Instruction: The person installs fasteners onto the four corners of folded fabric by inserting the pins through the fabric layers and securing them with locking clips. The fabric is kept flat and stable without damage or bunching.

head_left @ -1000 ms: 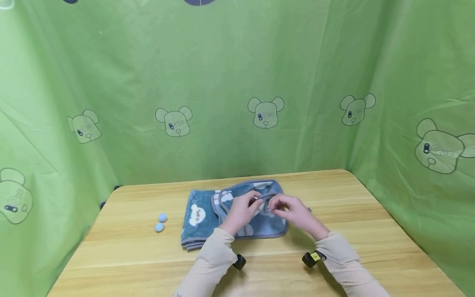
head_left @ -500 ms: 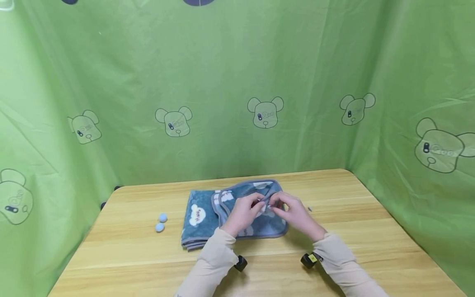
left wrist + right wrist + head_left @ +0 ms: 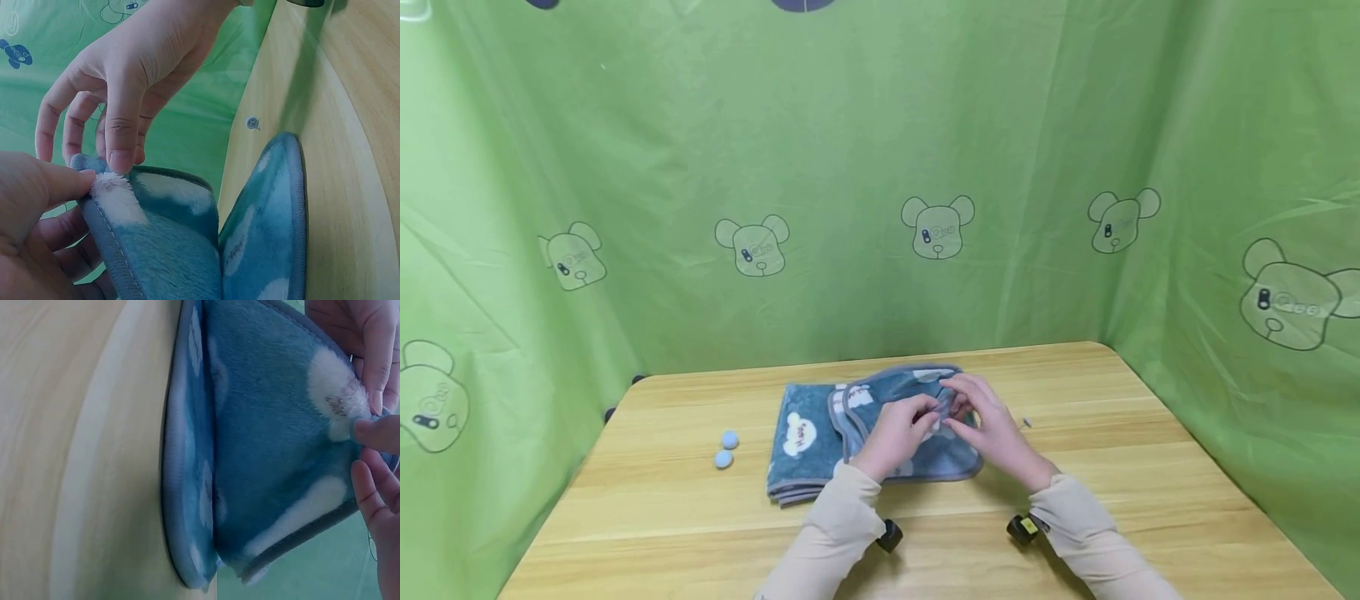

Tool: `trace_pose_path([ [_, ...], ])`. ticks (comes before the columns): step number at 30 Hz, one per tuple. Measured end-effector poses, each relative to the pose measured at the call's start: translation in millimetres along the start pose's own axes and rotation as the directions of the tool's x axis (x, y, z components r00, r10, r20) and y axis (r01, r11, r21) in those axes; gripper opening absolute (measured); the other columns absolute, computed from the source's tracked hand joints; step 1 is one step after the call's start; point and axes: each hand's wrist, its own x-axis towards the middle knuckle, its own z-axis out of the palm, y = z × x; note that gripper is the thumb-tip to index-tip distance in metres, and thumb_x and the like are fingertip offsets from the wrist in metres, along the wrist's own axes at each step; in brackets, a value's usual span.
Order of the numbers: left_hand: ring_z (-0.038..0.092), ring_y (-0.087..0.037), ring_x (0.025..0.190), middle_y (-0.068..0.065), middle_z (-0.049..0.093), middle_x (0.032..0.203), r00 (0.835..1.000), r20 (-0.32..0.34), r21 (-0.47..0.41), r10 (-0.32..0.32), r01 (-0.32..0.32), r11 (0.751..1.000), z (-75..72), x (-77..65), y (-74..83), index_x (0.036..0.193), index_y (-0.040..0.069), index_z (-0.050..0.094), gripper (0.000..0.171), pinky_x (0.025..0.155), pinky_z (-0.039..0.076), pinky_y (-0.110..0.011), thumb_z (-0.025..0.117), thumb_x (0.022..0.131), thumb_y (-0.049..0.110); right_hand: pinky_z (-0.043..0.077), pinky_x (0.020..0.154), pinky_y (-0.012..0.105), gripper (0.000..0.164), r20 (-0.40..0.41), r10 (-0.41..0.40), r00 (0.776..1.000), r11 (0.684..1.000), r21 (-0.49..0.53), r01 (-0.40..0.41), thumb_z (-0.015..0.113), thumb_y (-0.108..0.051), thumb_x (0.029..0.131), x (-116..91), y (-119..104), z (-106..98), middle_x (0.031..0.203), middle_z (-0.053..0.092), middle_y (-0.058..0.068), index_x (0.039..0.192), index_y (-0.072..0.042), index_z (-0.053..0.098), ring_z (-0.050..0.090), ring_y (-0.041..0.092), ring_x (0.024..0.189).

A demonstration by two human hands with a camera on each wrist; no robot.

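A teal fleece blanket [image 3: 808, 429] with white patches and a grey-blue trim lies folded on the table, its upper flap turned toward the right. At the lifted corner my left hand [image 3: 895, 433] pinches the trimmed edge between thumb and fingers, as the left wrist view shows at the thumb [image 3: 72, 181]. My right hand [image 3: 996, 429] meets it from the other side, its thumb [image 3: 378, 434] on the fleece and its fingers behind the edge. In the right wrist view the raised flap [image 3: 275, 425] stands up from the layer below.
Two small pale blue round things [image 3: 723, 459] sit left of the blanket on the wooden table [image 3: 647, 517]. A tiny round grey-and-white piece [image 3: 252, 122] lies right of the blanket. Green printed curtains [image 3: 850, 308] surround the table's back and sides.
Both hands stay at the blanket's corner. The right hand's fingers have spread and shifted slightly up and over the edge. The left hand has hardly moved.
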Motion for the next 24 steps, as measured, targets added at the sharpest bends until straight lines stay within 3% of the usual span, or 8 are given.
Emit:
trace_pose_path([
  [4, 0.051, 0.001, 0.065, -0.001, 0.070, 0.084, 1.000, 0.000, -0.004, 0.000, 0.000, 1.000, 0.4, 0.0, -0.3, 0.106, 0.011, 0.070, 0.016, 0.062, 0.044, -0.015, 0.056, 0.099, 0.017, 0.055, 0.070, 0.023, 0.068, 0.038, 0.002, 0.999, 0.999, -0.050, 0.000, 0.078, 0.013, 0.069, -0.1, 0.5, -2.7, 0.125, 0.056, 0.016, 0.131, -0.002, 0.055, 0.060, 0.018, 0.081],
  [9, 0.051, 0.001, 0.064, 0.000, 0.069, 0.083, 1.000, 0.012, -0.010, -0.003, 0.004, 1.000, 0.3, -0.2, -0.4, 0.104, 0.011, 0.069, 0.015, 0.060, 0.044, -0.016, 0.056, 0.099, 0.017, 0.056, 0.066, 0.026, 0.056, 0.083, -0.011, 0.997, 0.992, -0.127, 0.021, 0.078, 0.008, 0.071, -2.7, 3.0, -4.5, 0.113, 0.066, 0.013, 0.123, -0.002, 0.061, 0.062, 0.016, 0.078],
  [14, 0.051, 0.001, 0.063, 0.000, 0.069, 0.082, 1.000, 0.011, -0.027, -0.011, 0.011, 1.000, -0.1, -0.6, -0.4, 0.102, 0.012, 0.069, 0.014, 0.059, 0.044, -0.016, 0.056, 0.099, 0.017, 0.055, 0.062, 0.025, 0.042, 0.060, -0.046, 0.997, 0.986, -0.158, 0.055, 0.079, 0.007, 0.070, -4.1, 4.9, -3.6, 0.096, 0.068, 0.006, 0.110, -0.003, 0.067, 0.061, 0.013, 0.072],
  [24, 0.053, 0.001, 0.067, -0.001, 0.071, 0.086, 1.000, 0.024, -0.030, -0.008, 0.009, 1.000, 0.1, -1.0, 2.0, 0.101, 0.012, 0.069, 0.014, 0.061, 0.044, -0.014, 0.057, 0.098, 0.017, 0.051, 0.067, 0.012, 0.030, 0.033, -0.092, 0.995, 0.975, -0.200, 0.097, 0.077, 0.010, 0.070, -6.4, 6.0, -2.3, 0.089, 0.068, 0.004, 0.094, -0.005, 0.067, 0.061, 0.010, 0.072],
])
